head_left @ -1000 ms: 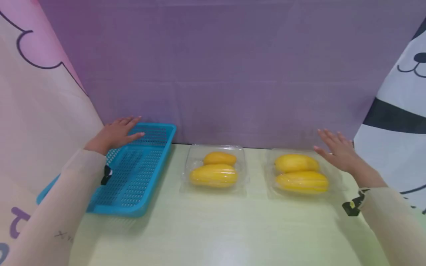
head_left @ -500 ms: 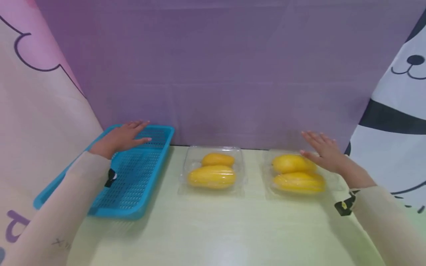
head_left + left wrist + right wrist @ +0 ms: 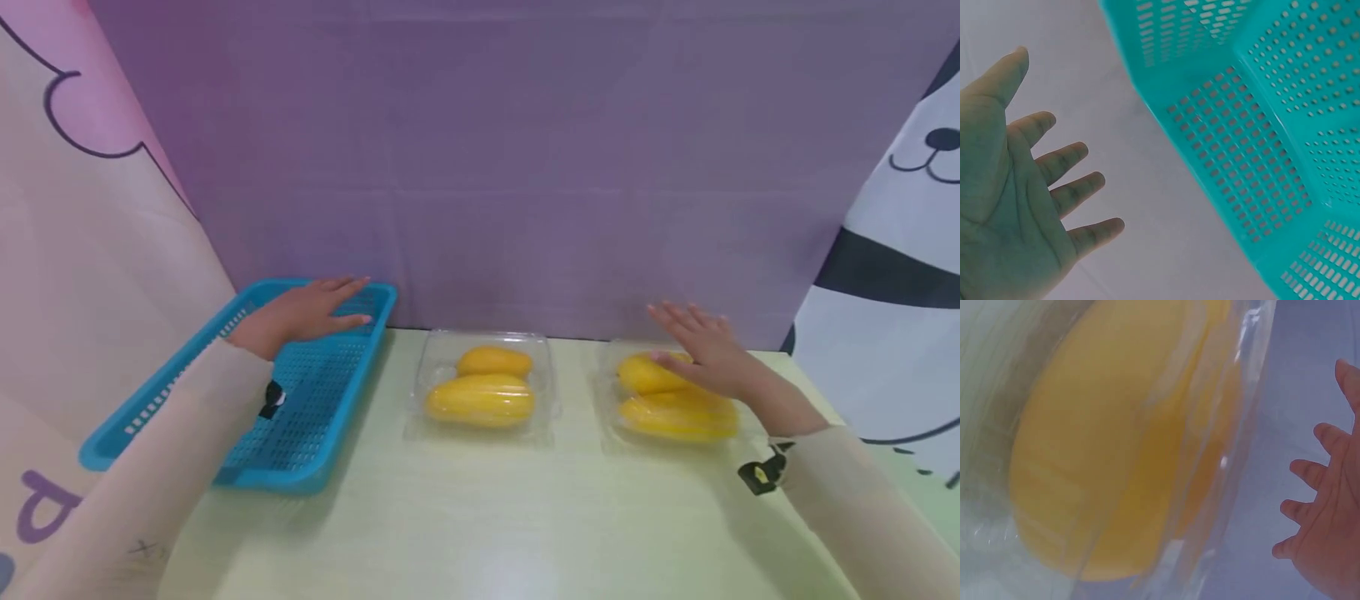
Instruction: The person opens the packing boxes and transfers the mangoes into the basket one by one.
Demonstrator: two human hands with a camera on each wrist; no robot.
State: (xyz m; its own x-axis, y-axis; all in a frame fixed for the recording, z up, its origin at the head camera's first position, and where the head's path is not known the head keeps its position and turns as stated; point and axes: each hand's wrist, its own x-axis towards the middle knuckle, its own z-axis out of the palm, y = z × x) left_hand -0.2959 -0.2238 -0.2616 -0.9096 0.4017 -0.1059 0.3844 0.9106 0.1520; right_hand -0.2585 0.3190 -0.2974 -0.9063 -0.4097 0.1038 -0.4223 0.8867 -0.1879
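Note:
My left hand (image 3: 306,314) hovers over the far part of a blue perforated plastic basket (image 3: 352,417), fingers spread and nothing in it. In the left wrist view that palm and its straight fingers stand apart from the basket (image 3: 1235,150). On the right, my right hand (image 3: 705,350) is held with fingers extended above a clear plastic box (image 3: 611,437) with two yellow oblong fruits (image 3: 652,414), overlapping part of them in the head view. The right wrist view has the yellow fruit (image 3: 1110,444) close up behind clear plastic, with the hand off to the side.
Midway along the table (image 3: 480,517) sits a second clear plastic box (image 3: 543,429), also with two yellow fruits (image 3: 480,400). A purple cloth backdrop (image 3: 510,167) rises behind the table's far edge. Printed cloths flank both sides, one with a panda-like figure (image 3: 900,333).
Both hands have moved inward: the left one rightward across the basket, the right one leftward until it overlaps the right box. Basket, boxes and fruits stay in place.

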